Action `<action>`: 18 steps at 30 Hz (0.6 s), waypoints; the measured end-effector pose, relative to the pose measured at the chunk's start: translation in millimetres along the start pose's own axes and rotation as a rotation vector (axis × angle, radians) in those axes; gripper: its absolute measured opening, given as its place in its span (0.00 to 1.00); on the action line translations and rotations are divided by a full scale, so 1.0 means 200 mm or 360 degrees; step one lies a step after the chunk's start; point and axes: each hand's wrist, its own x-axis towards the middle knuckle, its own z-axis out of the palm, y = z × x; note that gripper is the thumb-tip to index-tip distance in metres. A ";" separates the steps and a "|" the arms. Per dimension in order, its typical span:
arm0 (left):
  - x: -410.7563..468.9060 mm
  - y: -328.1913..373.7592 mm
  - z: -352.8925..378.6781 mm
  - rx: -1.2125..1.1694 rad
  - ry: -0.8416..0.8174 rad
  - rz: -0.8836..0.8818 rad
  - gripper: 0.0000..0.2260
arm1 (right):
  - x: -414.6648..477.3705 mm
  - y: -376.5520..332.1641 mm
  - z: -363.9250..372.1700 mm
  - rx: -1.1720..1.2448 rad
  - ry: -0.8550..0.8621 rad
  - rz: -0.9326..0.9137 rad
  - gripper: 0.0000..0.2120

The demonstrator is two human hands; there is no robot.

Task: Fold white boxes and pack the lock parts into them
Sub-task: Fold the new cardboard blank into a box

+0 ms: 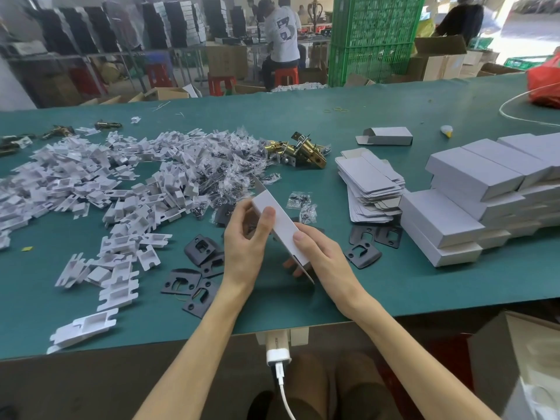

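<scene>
Head view, over the green table: both hands grasp one white box, tilted above the table's near middle, the left hand with thumb on top and fingers curled behind, the right hand pinching its lower end, black plates scattered around.

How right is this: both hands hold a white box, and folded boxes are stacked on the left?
Not left: the head view shows the left hand and right hand holding the white box, with the folded boxes stacked on the right.
</scene>
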 end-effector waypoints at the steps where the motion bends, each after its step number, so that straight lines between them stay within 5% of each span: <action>1: 0.00 0.00 0.00 0.0007 0.0008 0.0002 0.13 | 0.00 0.00 0.00 0.0002 0.0001 0.0000 0.17; 5: 0.00 0.00 0.00 -0.0047 0.0047 -0.0041 0.07 | 0.01 0.00 0.00 -0.0019 0.0003 -0.0021 0.18; 12: 0.02 0.00 -0.03 -0.0167 0.0345 -0.0183 0.22 | 0.00 0.02 -0.01 -0.0271 0.0025 -0.0105 0.29; 18: 0.04 0.00 -0.04 -0.0336 0.0421 -0.0318 0.13 | -0.01 0.03 0.00 -0.0474 0.0063 -0.0180 0.31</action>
